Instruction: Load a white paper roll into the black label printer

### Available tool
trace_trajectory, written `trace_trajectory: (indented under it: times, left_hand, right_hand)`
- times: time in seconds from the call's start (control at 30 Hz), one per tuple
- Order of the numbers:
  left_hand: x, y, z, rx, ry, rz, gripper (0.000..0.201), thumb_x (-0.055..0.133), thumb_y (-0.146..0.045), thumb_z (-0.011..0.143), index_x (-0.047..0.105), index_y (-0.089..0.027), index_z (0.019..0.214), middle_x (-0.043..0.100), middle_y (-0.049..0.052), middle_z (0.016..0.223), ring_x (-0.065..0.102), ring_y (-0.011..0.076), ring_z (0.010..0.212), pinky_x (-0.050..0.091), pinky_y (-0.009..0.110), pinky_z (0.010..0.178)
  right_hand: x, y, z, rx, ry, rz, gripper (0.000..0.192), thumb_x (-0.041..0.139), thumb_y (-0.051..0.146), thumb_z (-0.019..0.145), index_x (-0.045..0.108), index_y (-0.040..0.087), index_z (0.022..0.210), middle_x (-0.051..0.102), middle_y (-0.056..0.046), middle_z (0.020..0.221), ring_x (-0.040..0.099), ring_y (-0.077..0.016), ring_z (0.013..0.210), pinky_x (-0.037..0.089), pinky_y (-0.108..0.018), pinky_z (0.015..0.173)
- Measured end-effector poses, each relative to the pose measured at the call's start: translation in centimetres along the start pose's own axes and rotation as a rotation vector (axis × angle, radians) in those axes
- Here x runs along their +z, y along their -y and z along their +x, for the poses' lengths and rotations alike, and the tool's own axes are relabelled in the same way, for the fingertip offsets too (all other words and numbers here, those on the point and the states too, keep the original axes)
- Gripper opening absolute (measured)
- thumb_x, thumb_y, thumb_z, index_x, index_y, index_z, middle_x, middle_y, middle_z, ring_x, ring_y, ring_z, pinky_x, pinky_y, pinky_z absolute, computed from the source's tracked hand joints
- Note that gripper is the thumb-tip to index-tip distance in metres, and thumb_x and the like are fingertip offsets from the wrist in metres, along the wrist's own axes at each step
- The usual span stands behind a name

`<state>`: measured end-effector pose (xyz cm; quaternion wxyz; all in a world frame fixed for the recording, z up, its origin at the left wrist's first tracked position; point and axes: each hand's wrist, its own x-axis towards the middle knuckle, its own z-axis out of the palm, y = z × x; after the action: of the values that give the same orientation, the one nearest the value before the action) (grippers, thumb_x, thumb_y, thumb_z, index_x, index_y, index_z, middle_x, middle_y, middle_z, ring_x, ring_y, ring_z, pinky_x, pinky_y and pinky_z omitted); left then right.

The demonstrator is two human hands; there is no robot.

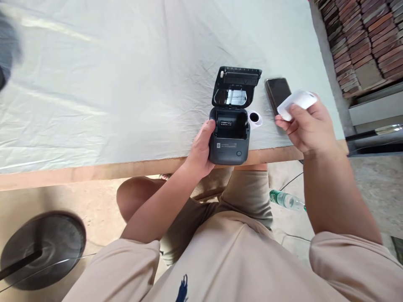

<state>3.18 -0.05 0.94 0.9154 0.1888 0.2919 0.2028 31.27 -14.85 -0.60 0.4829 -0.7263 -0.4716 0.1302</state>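
Left grip (203, 144): closed on the left side of a dark-grey, round-cornered plastic device (229, 147), held at the table's near edge, its hinged lid raised over a hollow bay. Right grip (315, 126): pinching a curved, smooth white paper-like piece (297, 102). Just beside the device's right side, a small white roll with a black core (258, 119); beyond the piece and partly covered by it, a black, flat, rectangular phone (277, 90). Table (126, 92): wrinkled pale cloth, wooden edge. Outward: stacked reddish bricks (362, 46); below, a clear, green-labelled plastic bottle (289, 200).
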Motion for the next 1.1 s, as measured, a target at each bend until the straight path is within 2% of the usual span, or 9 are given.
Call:
trace_trajectory:
  times: [0.2,0.33,0.43,0.5,0.6,0.7,0.83,0.97,1.1]
  left_hand:
    - [0.0,0.0,-0.1,0.007,-0.027,0.022,0.030,0.070,-0.051,0.106,0.075,-0.021,0.108,0.084,0.003,0.101,0.086,0.0291,0.113,0.071,0.045,0.107]
    - [-0.1,0.0,-0.3,0.007,-0.044,0.062,0.031,0.067,-0.051,0.108,0.075,-0.022,0.110,0.084,0.003,0.101,0.085,0.0290,0.117,0.072,0.043,0.108]
    - [-0.1,0.0,-0.4,0.015,-0.036,0.076,0.030,0.066,-0.051,0.108,0.074,-0.022,0.111,0.084,0.003,0.102,0.083,0.0303,0.127,0.070,0.044,0.115]
    - [0.0,0.1,-0.4,0.034,-0.018,0.077,0.030,0.066,-0.051,0.108,0.074,-0.023,0.112,0.086,0.003,0.107,0.081,0.0318,0.133,0.068,0.046,0.119]
    - [0.0,0.2,-0.4,0.042,-0.003,0.069,0.034,0.067,-0.055,0.106,0.075,-0.023,0.113,0.088,0.005,0.118,0.077,0.0333,0.143,0.066,0.047,0.123]
    - [0.2,0.2,-0.3,0.053,0.007,0.073,0.034,0.065,-0.055,0.106,0.077,-0.024,0.112,0.088,0.005,0.123,0.074,0.0321,0.149,0.066,0.043,0.124]
    - [0.2,0.2,-0.5,0.074,0.005,0.112,0.035,0.059,-0.055,0.110,0.079,-0.025,0.111,0.089,0.003,0.119,0.073,0.0300,0.150,0.067,0.038,0.120]
    - [0.1,0.2,-0.6,0.078,0.001,0.108,0.037,0.070,-0.059,0.104,0.079,-0.024,0.112,0.088,0.004,0.122,0.072,0.0329,0.151,0.067,0.040,0.121]
    - [-0.1,0.3,-0.6,0.085,-0.003,0.084,0.036,0.076,-0.058,0.100,0.080,-0.025,0.114,0.088,0.005,0.128,0.069,0.0339,0.154,0.066,0.042,0.124]
  right_hand:
    - [2.4,1.9,1.2,0.004,-0.046,-0.225,0.049,0.080,0.056,0.093,0.064,0.033,0.133,0.072,-0.012,0.145,0.072,-0.0248,0.110,0.062,-0.047,0.096]
    - [3.4,2.7,1.0,0.020,0.018,-0.432,0.047,0.075,0.040,0.090,0.070,0.030,0.135,0.079,-0.011,0.129,0.072,-0.0325,0.117,0.058,-0.058,0.110]
    - [3.7,3.5,-0.4,-0.007,-0.058,-0.508,0.058,0.070,0.032,0.089,0.066,0.028,0.147,0.075,-0.015,0.140,0.070,-0.0362,0.128,0.056,-0.063,0.116]
    - [4.1,4.6,-1.8,-0.064,-0.190,-0.554,0.056,0.065,0.029,0.092,0.065,0.026,0.148,0.071,-0.018,0.141,0.070,-0.0342,0.125,0.059,-0.058,0.109]
    - [5.7,6.2,-3.5,-0.075,-0.270,-0.563,0.039,0.062,0.035,0.100,0.066,0.024,0.137,0.069,-0.014,0.120,0.070,-0.0246,0.093,0.061,-0.045,0.081]
    - [8.0,7.0,-3.8,-0.031,-0.192,-0.567,0.040,0.066,0.048,0.103,0.065,0.026,0.136,0.069,-0.011,0.122,0.070,-0.0229,0.092,0.060,-0.042,0.081]
    - [10.2,7.1,-3.0,0.063,-0.171,-0.638,0.034,0.071,0.046,0.101,0.070,0.026,0.129,0.069,-0.012,0.121,0.068,-0.0239,0.092,0.055,-0.040,0.076]
    - [10.7,7.4,-2.7,0.151,-0.098,-0.642,0.034,0.070,0.038,0.102,0.069,0.027,0.134,0.067,-0.010,0.119,0.063,-0.0197,0.080,0.052,-0.038,0.072]
    - [10.7,6.5,-3.3,0.062,-0.163,-0.479,0.042,0.063,0.036,0.105,0.060,0.033,0.147,0.069,-0.010,0.128,0.067,-0.0212,0.090,0.056,-0.038,0.076]
